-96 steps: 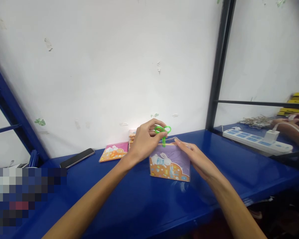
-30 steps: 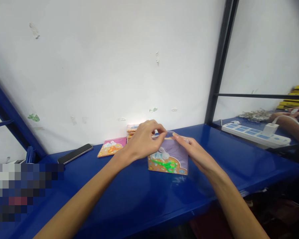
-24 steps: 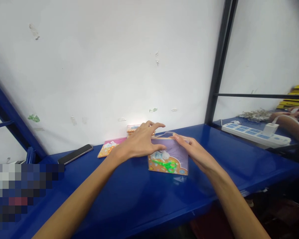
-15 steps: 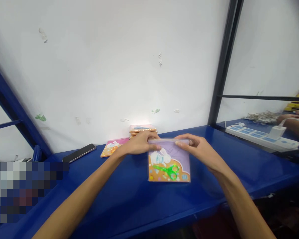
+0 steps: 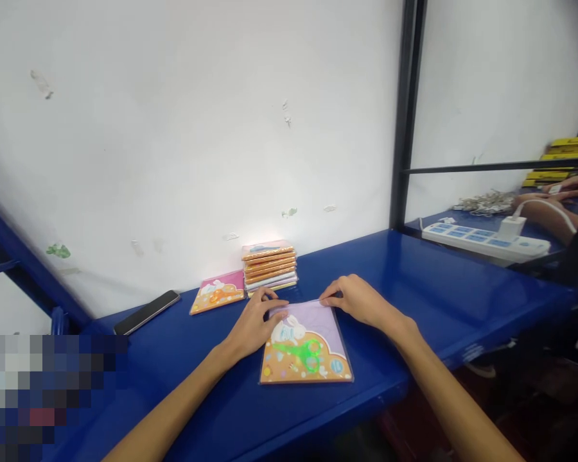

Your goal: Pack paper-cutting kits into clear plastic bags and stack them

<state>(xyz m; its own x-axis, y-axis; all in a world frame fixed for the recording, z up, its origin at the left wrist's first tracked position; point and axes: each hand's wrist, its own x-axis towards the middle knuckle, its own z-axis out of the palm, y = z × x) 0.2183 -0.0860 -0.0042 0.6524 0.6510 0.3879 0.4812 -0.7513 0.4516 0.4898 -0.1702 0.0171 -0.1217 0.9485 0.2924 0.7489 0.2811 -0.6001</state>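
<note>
A clear plastic sleeve [image 5: 313, 333] lies flat on the blue tabletop [image 5: 390, 269], near its front edge. Inside it are a rabbit-printed card [image 5: 327, 356] and green scissors [image 5: 296, 351], the flat surface giving the packet even support.

The left hand [image 5: 253, 324] rests at the far edge toward the left corner, fingers spread in a wide grip. The right hand [image 5: 359, 301] sits at the far right corner, its grip narrower. Both hold the far edge, seemingly to keep it level and the sleeve square — whether they pinch or only press cannot be told.

Just beyond, a stack of similar packets [image 5: 270, 266] stands squared against the wall, a pink packet [image 5: 216, 292] lies to its left, and further left is a smartphone [image 5: 147, 312] — all well clear of the hands.
</note>
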